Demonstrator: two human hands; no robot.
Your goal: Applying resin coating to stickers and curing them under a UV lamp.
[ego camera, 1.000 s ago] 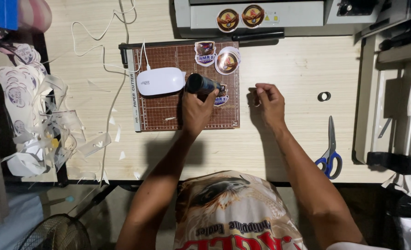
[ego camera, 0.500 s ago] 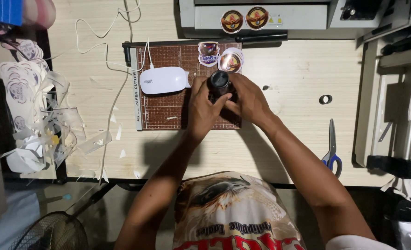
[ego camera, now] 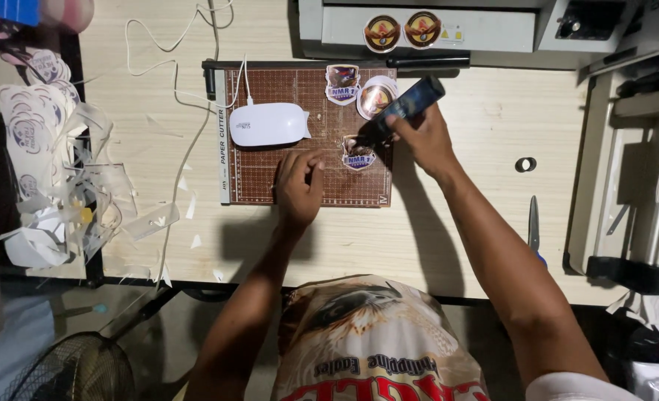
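My right hand (ego camera: 422, 137) grips a dark bottle (ego camera: 411, 104), tilted with its tip down over a shield-shaped sticker (ego camera: 358, 156) on the brown cutting mat (ego camera: 262, 174). My left hand (ego camera: 299, 186) rests flat on the mat just left of that sticker, fingers together and holding nothing. A second shield sticker (ego camera: 342, 83) and a round sticker (ego camera: 376, 96) lie at the mat's far edge. A white rounded device (ego camera: 268, 124) with a cable sits on the mat to the left.
A grey machine (ego camera: 433, 28) with two round stickers stands at the back. Scissors (ego camera: 533, 230) and a small black ring (ego camera: 525, 164) lie on the right of the wooden desk. Plastic scraps and sticker sheets (ego camera: 43, 171) pile up on the left. A fan (ego camera: 69, 371) sits below.
Both hands held the bottle together over the mat before. Now the right hand alone holds it, tilted over the sticker, and the left hand has dropped flat onto the mat.
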